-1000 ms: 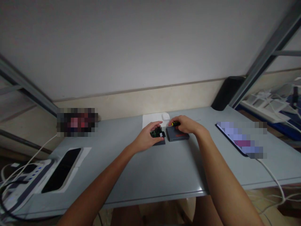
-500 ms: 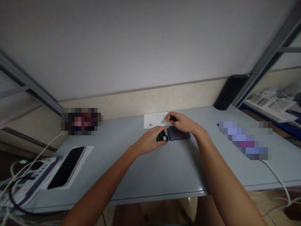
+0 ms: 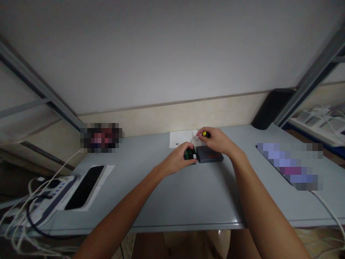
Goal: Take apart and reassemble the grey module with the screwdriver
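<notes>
My left hand is closed round the edges of a small green circuit board with a white label on it. Just right of the board lies a dark grey flat case with red marking, flat on the desk. My right hand is above the back of this case. Its fingers are wrapped round a black screwdriver with a yellow end; its tip cannot be made out. Behind both hands lies a white sheet of paper, with a tiny dark piece on it.
A phone on white paper and a power strip with tangled cables are on the left of the grey desk. At the right are a blurred-out lit device and a black cylinder by the wall.
The whole view has shifted, so things sit slightly further right. The screwdriver has turned in my right hand, its yellow end now facing me more. The board is tilted a little differently in my left hand.
</notes>
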Tool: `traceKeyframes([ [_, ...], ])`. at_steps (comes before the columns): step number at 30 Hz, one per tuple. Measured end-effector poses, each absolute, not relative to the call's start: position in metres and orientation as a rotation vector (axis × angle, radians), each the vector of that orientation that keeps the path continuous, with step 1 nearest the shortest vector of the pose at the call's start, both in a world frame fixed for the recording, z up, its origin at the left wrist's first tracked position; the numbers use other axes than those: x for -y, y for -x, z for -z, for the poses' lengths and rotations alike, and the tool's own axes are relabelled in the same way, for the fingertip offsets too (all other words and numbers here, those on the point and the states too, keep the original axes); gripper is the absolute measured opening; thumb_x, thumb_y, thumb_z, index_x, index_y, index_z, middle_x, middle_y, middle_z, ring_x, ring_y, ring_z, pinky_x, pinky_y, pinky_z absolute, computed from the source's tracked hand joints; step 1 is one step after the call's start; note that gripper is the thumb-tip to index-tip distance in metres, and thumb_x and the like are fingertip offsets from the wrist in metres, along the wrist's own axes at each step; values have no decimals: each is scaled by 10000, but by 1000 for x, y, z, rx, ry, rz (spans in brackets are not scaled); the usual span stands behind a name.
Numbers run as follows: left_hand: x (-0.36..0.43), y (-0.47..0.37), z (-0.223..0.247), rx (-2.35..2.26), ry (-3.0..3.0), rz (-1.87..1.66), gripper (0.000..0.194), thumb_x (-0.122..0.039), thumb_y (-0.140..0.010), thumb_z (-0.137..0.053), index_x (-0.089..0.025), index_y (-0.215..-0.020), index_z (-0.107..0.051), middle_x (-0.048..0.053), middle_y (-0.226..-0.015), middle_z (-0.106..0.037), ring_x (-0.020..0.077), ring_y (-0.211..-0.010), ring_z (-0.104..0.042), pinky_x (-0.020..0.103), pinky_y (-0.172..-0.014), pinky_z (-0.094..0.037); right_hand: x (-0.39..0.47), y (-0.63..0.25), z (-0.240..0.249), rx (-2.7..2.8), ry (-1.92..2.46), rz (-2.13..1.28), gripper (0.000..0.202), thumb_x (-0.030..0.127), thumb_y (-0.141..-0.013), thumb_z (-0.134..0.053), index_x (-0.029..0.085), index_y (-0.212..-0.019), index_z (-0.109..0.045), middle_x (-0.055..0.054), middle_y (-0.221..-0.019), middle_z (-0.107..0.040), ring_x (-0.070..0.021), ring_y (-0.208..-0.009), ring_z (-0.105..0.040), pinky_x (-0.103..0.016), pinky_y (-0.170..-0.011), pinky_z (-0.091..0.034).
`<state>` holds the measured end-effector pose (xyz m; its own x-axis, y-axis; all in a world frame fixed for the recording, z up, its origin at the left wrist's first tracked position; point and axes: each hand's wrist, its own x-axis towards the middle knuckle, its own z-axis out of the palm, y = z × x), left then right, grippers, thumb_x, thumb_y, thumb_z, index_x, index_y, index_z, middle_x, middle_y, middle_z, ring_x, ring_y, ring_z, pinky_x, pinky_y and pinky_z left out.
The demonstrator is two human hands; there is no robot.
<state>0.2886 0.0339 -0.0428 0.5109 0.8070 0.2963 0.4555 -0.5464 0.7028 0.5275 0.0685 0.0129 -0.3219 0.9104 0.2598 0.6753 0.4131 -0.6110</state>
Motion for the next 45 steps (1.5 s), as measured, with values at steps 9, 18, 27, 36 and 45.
traceKeyframes([
  [9, 6, -295, 41, -737, -2616, -778, 270, -416, -1045, -712, -214, -1181, -596, 174, -1496, -641, 291, -1385, -630, 474, -1190, -503, -79, -542, -9, 1821, 1438, -313, 301, 178, -921, -573, 177, -1119, -801, -114, -1104, -809, -247, -979, -713, -339, -946, -512],
  [18, 61, -287, 68, -865, -2642, -654, 339, -449, -1021, -746, -213, -1215, -599, 158, -1441, -683, 296, -1342, -672, 465, -1167, -549, -62, -534, -25, 1992, 1346, -421, 261, 176, -898, -621, 209, -1063, -821, -75, -1014, -811, -227, -875, -698, -323, -863, -507],
  [27, 49, -292, 57, -941, -2545, -724, 395, -452, -1043, -709, -227, -1344, -586, 151, -1482, -634, 306, -1436, -580, 501, -1209, -509, -71, -546, 5, 2378, 1589, -688, 637, 290, -770, -906, 235, -1383, -740, -149, -1347, -694, -261, -1057, -725, -339, -937, -566],
  [36, 4, -232, 38, -1559, -2212, -818, 219, -383, -1075, -533, -214, -1174, -633, -9, -815, -603, 195, -745, -608, 337, -734, -495, -74, -586, 0, 2278, 1669, -963, 524, 104, -764, -776, 220, -1275, -785, -73, -1138, -823, -234, -948, -759, -297, -846, -581],
  [45, -5, -225, 48, -1559, -2287, -619, 277, -393, -1044, -553, -231, -1266, -586, -44, -759, -551, 190, -681, -585, 315, -682, -427, -72, -566, -4, 2280, 1539, -871, 437, 214, -827, -814, 224, -1263, -785, -93, -1187, -816, -238, -955, -752, -325, -901, -586],
])
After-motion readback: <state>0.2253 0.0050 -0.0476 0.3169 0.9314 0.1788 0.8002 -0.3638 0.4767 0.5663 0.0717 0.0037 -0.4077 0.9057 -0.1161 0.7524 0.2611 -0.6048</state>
